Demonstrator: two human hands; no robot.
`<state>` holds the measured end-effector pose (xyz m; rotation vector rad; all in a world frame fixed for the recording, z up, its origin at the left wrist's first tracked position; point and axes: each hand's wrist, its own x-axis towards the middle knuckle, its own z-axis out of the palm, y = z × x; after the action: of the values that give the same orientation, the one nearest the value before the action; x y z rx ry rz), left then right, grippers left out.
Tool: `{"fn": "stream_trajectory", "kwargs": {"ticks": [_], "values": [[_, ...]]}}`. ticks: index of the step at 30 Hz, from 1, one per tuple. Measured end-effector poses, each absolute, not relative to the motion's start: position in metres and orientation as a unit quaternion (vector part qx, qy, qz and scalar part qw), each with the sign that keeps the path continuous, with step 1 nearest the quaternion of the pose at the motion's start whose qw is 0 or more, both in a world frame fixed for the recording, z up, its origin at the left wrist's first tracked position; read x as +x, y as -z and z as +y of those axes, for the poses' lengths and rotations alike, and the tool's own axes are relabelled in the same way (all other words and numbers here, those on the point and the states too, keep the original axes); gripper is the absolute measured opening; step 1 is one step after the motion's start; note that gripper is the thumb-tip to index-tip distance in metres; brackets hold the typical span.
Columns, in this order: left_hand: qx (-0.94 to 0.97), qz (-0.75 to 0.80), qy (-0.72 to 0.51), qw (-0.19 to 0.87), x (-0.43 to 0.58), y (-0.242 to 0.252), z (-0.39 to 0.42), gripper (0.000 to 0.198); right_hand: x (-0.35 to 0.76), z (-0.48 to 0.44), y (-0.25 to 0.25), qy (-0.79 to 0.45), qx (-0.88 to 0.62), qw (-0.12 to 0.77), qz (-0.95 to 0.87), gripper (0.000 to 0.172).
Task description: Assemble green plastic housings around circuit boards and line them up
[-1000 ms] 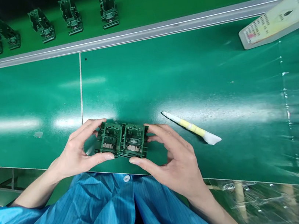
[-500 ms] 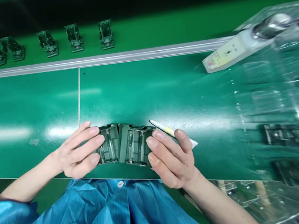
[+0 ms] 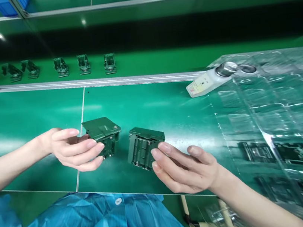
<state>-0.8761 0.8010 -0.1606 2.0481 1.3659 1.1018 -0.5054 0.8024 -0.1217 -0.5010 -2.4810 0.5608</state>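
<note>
My left hand (image 3: 77, 148) is closed on a dark green plastic battery housing (image 3: 104, 127), gripping it by its left side. This housing is tilted, so its flat top and part of its inner face show. A second dark green battery housing (image 3: 141, 150) is held by my right hand (image 3: 187, 168) between thumb and fingers at its right edge. Long battery slots with small metal springs at the ends face me. The two housings are apart, with a narrow gap between them above the green bench. My fingers cover the outer sides of both.
A clear compartment tray (image 3: 260, 128) with dark parts in it lies to the right. A white bottle (image 3: 202, 84) with a metal cap leans at its far left corner. Behind a metal rail (image 3: 135, 79), several dark green frames (image 3: 110, 63) stand in a row.
The two housings have moved apart, and the left one has tipped to show its flat top. The white-and-yellow pen-like stick by my right hand no longer shows. My view has lifted.
</note>
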Motion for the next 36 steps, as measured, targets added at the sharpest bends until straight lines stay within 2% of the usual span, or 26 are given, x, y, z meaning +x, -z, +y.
{"fn": "stream_trajectory", "kwargs": {"ticks": [3, 5, 7, 9, 11, 13, 18, 22, 26, 30, 33, 36], "values": [[0.815, 0.429, -0.325, 0.215, -0.850, 0.147, 0.794, 0.037, -0.509, 0.797, 0.133, -0.086, -0.160, 0.382, -0.906, 0.035], [0.783, 0.447, -0.385, 0.198, -0.828, 0.146, 0.784, 0.045, -0.520, 0.789, 0.147, -0.075, -0.202, 0.479, -0.851, 0.045], [0.687, 0.493, -0.470, 0.254, -0.807, 0.151, 0.770, 0.054, -0.533, 0.781, 0.163, -0.164, -0.288, 0.556, -0.763, 0.055], [0.549, 0.518, -0.519, 0.402, -0.790, 0.158, 0.755, 0.054, -0.546, 0.773, 0.179, -0.336, -0.357, 0.602, -0.630, 0.054], [0.401, 0.510, -0.521, 0.554, -0.778, 0.163, 0.742, 0.047, -0.555, 0.770, 0.191, -0.479, -0.381, 0.611, -0.502, 0.042], [0.289, 0.487, -0.525, 0.635, -0.768, 0.163, 0.732, 0.042, -0.561, 0.771, 0.197, -0.562, -0.378, 0.606, -0.417, 0.034], [0.142, 0.455, -0.588, 0.654, -0.748, 0.157, 0.721, 0.040, -0.574, 0.774, 0.196, -0.701, -0.339, 0.598, -0.191, 0.042], [0.126, 0.451, -0.614, 0.636, -0.742, 0.155, 0.724, 0.041, -0.582, 0.771, 0.192, -0.730, -0.322, 0.590, -0.122, 0.041], [0.110, 0.443, -0.617, 0.641, -0.739, 0.153, 0.728, 0.044, -0.583, 0.768, 0.190, -0.726, -0.313, 0.600, -0.124, 0.040], [0.175, 0.454, -0.596, 0.639, -0.741, 0.155, 0.722, 0.052, -0.575, 0.765, 0.193, -0.676, -0.341, 0.597, -0.266, 0.048], [0.305, 0.455, -0.561, 0.621, -0.759, 0.163, 0.722, 0.058, -0.561, 0.763, 0.196, -0.551, -0.380, 0.609, -0.425, 0.041], [0.495, 0.467, -0.525, 0.512, -0.794, 0.175, 0.732, 0.064, -0.545, 0.764, 0.198, -0.357, -0.404, 0.593, -0.598, 0.055]]}}
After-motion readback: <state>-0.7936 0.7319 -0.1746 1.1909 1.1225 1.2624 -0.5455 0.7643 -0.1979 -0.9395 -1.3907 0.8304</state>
